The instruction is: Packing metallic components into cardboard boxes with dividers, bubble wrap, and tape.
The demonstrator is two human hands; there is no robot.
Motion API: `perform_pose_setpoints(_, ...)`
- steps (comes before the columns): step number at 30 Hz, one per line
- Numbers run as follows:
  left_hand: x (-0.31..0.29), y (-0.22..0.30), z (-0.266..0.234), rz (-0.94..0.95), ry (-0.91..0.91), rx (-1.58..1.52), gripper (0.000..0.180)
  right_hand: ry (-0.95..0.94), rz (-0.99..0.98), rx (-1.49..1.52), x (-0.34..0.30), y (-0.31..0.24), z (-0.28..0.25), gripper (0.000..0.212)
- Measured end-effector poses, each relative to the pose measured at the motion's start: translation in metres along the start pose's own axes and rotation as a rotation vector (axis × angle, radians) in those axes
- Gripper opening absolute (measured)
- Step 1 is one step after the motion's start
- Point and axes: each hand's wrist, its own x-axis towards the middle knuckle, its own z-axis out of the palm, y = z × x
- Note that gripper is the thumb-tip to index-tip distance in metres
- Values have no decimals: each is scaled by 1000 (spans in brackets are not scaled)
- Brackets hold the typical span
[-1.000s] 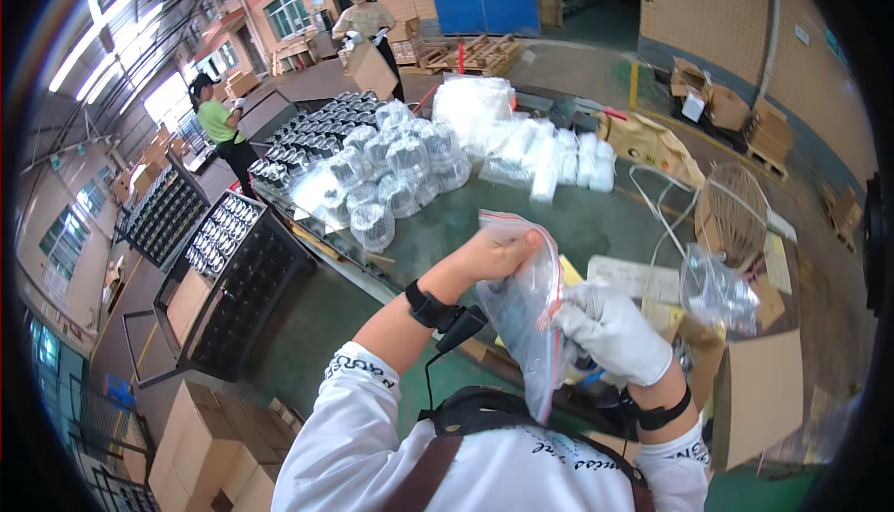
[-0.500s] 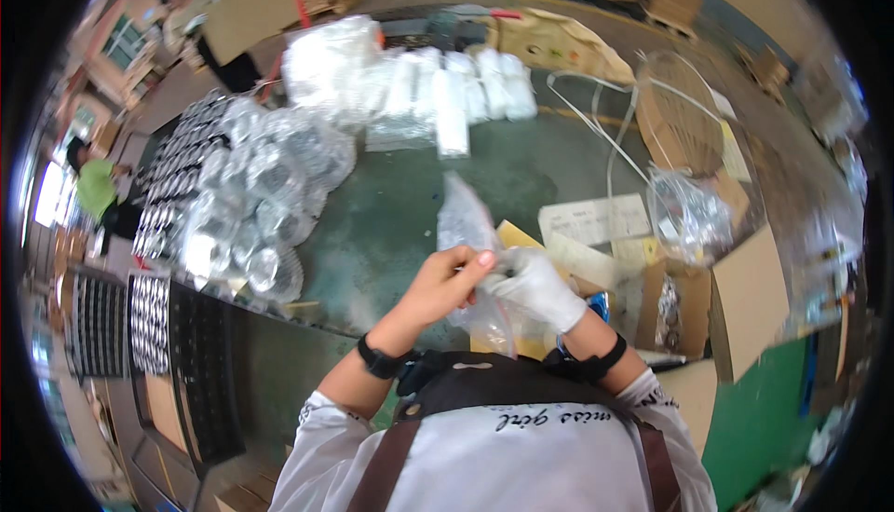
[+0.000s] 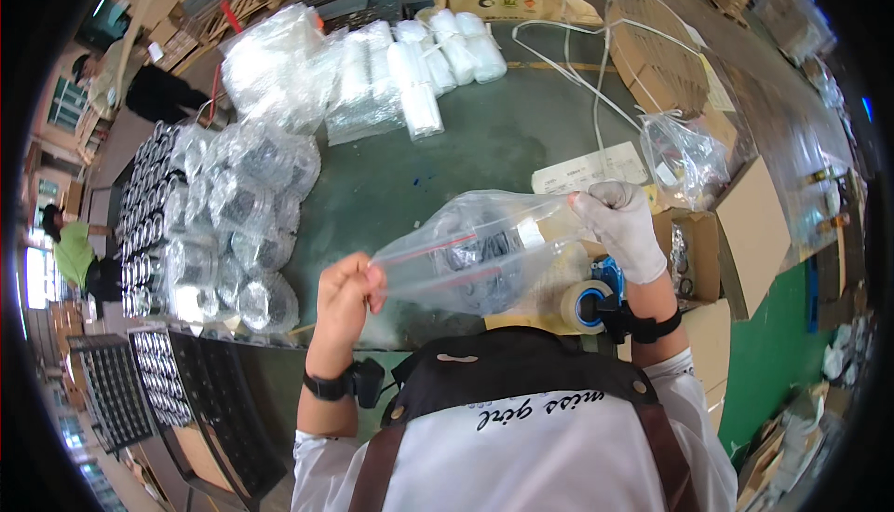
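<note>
Between my two hands a clear plastic bag (image 3: 410,256) with red stripes is stretched out above the green table. Bare fingers of my left hand (image 3: 345,300) pinch one end of it. The other end is gripped by my right hand (image 3: 626,231), which wears a white glove. Through the film shows a dark round part (image 3: 477,251); I cannot tell whether it sits inside the bag or behind it. A tape roll (image 3: 585,307) with a blue core lies just below my right hand.
Bubble-wrapped round parts (image 3: 247,214) are piled at the left, beside rows of dark rings (image 3: 144,223). White plastic bundles (image 3: 414,88) lie at the far side. An open cardboard box (image 3: 694,251) and a paper sheet (image 3: 591,169) are at the right. Two people stand beyond the left side.
My hands were close together on the crumpled bag; now they are wide apart and the bag is pulled taut. The dark round part and the tape roll have come into sight.
</note>
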Motion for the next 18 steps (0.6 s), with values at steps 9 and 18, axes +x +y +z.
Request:
perform_pose_setpoints(9, 38, 17, 47, 70, -212, -13, 24, -315, -470, -344, 11, 43, -26, 69)
perform_pose_setpoints(18, 79, 62, 15, 371, -306, -463, 19, -58, -586, -478, -45, -27, 30, 23)
